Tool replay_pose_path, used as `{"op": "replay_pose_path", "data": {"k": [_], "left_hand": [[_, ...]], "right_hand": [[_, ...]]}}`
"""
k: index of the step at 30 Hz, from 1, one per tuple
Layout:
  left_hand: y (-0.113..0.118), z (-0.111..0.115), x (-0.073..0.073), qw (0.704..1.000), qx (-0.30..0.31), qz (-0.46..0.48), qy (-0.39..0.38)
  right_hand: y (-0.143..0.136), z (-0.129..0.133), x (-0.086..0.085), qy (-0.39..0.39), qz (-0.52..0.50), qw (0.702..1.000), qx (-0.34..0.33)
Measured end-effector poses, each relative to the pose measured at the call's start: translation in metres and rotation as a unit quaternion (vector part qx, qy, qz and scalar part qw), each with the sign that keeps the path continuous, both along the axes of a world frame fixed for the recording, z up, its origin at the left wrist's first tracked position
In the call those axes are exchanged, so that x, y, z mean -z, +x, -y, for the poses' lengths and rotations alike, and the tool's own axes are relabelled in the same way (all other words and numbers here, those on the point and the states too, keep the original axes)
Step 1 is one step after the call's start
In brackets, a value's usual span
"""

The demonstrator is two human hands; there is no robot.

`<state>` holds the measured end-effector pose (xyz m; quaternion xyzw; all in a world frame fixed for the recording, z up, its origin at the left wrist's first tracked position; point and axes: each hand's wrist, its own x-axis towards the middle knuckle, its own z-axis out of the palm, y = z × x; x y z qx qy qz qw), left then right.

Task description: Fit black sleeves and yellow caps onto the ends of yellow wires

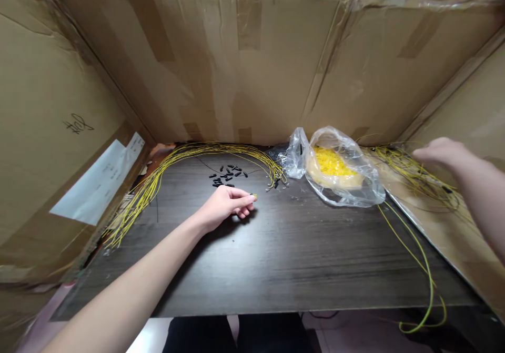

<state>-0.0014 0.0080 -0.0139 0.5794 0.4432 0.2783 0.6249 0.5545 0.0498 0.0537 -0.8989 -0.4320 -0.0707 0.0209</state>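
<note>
Over the middle of the dark tabletop, my left hand (232, 203) is closed in a pinch. A small yellow piece (254, 198) with a dark bit beside it shows at its thumb and fingertips. Just behind this hand lie several small black connector-like pieces (226, 174). At the far right, my right hand (444, 150) is above a tangle of yellow cables (414, 177). It is smeared, and its fingers cannot be made out, nor whether it touches the cables.
A bundle of thin yellow cables (165, 166) arcs along the back left of the tabletop (292, 258). A clear plastic bag (373, 187) surrounds a tub of yellow pieces (333, 162). Cardboard walls (221, 79) enclose the back and sides. Loose yellow cable (430, 274) hangs past the front right edge.
</note>
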Motion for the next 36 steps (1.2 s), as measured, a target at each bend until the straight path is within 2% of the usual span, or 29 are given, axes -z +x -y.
{"op": "replay_pose_path", "data": {"k": [1, 3, 5, 7, 8, 9, 11, 13, 15, 17, 20, 22, 24, 26, 28, 30, 33, 35, 36], "left_hand": [[0.000, 0.000, 0.001, 1.000, -0.008, 0.002, 0.003], [0.002, 0.001, 0.001, 0.999, -0.032, 0.010, 0.007], [0.003, 0.002, 0.001, 0.998, -0.056, 0.015, 0.009], [0.004, 0.003, 0.000, 0.997, -0.072, 0.020, 0.012], [0.004, 0.003, -0.001, 0.997, -0.076, 0.024, 0.013], [0.004, 0.003, -0.001, 0.996, -0.078, 0.030, 0.013], [0.003, 0.003, -0.002, 0.995, -0.083, 0.043, 0.020], [0.002, 0.003, -0.003, 0.994, -0.086, 0.054, 0.037], [0.001, 0.004, -0.004, 0.993, -0.084, 0.058, 0.062], [0.000, 0.004, -0.006, 0.993, -0.073, 0.051, 0.084], [0.000, 0.006, -0.007, 0.994, -0.042, 0.019, 0.102], [0.002, 0.008, -0.007, 0.992, -0.022, -0.012, 0.122], [0.004, 0.011, -0.008, 0.982, -0.011, -0.060, 0.180], [0.006, 0.014, -0.010, 0.958, -0.002, -0.119, 0.260], [0.008, 0.017, -0.012, 0.935, 0.006, -0.162, 0.314], [0.010, 0.020, -0.013, 0.930, 0.017, -0.174, 0.323], [0.014, 0.023, -0.011, 0.942, 0.025, -0.159, 0.294], [0.017, 0.024, -0.008, 0.955, 0.014, -0.141, 0.262], [0.019, 0.025, -0.006, 0.962, 0.004, -0.128, 0.241]], "right_hand": [[-0.007, 0.005, 0.005, -0.018, -0.044, 0.998, 0.031], [-0.032, 0.015, 0.006, 0.035, -0.052, 0.995, 0.078], [-0.073, 0.026, -0.002, 0.209, 0.006, 0.978, 0.004], [-0.132, 0.038, -0.010, 0.343, -0.033, 0.929, -0.137], [-0.165, 0.044, -0.011, 0.393, -0.075, 0.891, -0.215], [-0.200, 0.050, -0.009, 0.400, -0.135, 0.856, -0.299], [-0.267, 0.059, 0.004, 0.321, -0.293, 0.800, -0.415], [-0.321, 0.065, 0.024, 0.203, -0.444, 0.757, -0.435], [-0.355, 0.067, 0.046, 0.107, -0.538, 0.717, -0.430], [-0.371, 0.067, 0.064, 0.060, -0.601, 0.669, -0.434], [-0.373, 0.068, 0.079, 0.042, -0.664, 0.603, -0.440], [-0.372, 0.069, 0.083, 0.036, -0.716, 0.560, -0.416], [-0.372, 0.071, 0.085, 0.032, -0.773, 0.513, -0.372], [-0.374, 0.073, 0.084, 0.027, -0.818, 0.470, -0.330], [-0.376, 0.075, 0.083, 0.020, -0.841, 0.444, -0.307], [-0.378, 0.077, 0.083, 0.015, -0.849, 0.433, -0.301], [-0.381, 0.080, 0.084, 0.035, -0.841, 0.440, -0.313], [-0.382, 0.081, 0.084, 0.063, -0.819, 0.465, -0.331], [-0.381, 0.081, 0.084, 0.079, -0.796, 0.488, -0.349]]}}
